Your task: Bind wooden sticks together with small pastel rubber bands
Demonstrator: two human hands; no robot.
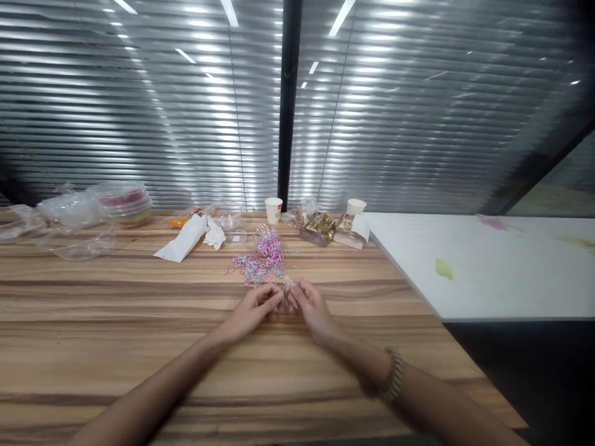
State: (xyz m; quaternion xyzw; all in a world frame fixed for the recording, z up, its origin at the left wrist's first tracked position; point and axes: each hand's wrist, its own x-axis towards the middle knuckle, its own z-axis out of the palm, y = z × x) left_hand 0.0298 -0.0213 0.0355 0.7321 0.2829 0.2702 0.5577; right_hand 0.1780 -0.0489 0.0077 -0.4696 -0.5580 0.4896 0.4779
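Note:
My left hand (pixel 260 306) and my right hand (pixel 310 303) meet over the middle of the wooden table, fingertips pinched close together. Between them is a small clear, crinkled plastic piece (pixel 287 284), perhaps a little bag; the fingers cover most of it. Just beyond the hands lies a loose heap of small pink, purple and pale blue rubber bands (pixel 256 267). More bands fill or spill from a clear plastic container (pixel 261 231) behind the heap. A braided bracelet (pixel 394 374) circles my right wrist.
Along the back of the table (pixel 116 322) stand paper cups (pixel 273 210), gold foil packaging (pixel 318 229), a white paper sleeve (pixel 183 240), crumpled tissue (pixel 214 234) and stacked clear tubs (pixel 123 203). A white table (pixel 488 279) adjoins on the right. Blinds-covered glass rises behind.

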